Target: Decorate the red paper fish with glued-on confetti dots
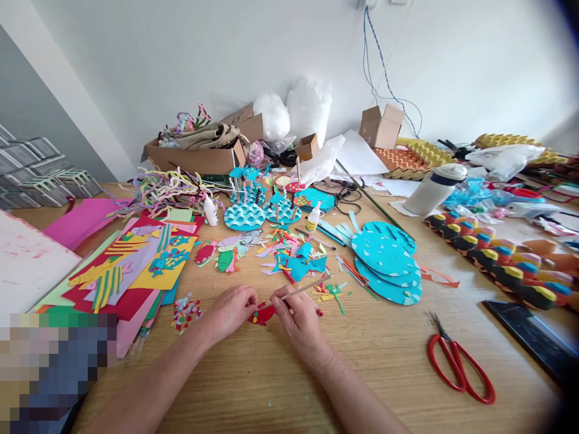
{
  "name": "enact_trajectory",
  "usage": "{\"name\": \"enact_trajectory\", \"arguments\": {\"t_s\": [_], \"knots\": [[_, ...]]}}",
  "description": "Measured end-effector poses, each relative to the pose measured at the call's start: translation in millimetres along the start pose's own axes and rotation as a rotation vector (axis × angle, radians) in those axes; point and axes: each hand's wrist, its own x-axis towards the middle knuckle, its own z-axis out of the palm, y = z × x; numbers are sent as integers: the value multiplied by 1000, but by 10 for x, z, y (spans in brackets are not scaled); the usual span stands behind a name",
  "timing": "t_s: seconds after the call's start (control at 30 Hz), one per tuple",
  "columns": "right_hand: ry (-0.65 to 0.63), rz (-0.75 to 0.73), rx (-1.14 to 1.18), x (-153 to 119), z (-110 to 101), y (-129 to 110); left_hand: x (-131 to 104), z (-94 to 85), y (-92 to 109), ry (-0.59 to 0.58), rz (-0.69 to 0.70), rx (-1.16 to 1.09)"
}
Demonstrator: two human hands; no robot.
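A red paper fish [260, 316] with small coloured dots lies on the table between my hands. My right hand [299, 322] holds a thin wooden stick [312, 284] like a pencil, its tip pointing left over the fish. At the fish's left side, my left hand [233, 308] has its fingertips pinched together; anything between them is too small to make out. Small coloured paper bits [186, 312] are piled left of that hand. Just beyond my hands lie paper scraps [298, 262] and several cut-out fish [228, 253].
Red-handled scissors [461, 364] lie at right near a dark tablet [534, 337]. Stacked turquoise discs [389, 262] sit right of centre. Glue bottles [313, 218] stand behind the scraps. Coloured paper sheets [131, 271] cover the left; painted egg-carton pieces [493, 256] line the right.
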Motion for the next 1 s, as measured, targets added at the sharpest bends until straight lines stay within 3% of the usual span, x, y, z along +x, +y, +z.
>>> {"name": "enact_trajectory", "arguments": {"t_s": [0.73, 1.0], "knots": [[-106, 24, -5, -7, 61, 39, -76, 15, 5, 66, 22, 10], [-84, 23, -12, -10, 52, 30, -329, 62, -86, 123, 199, 81]]}}
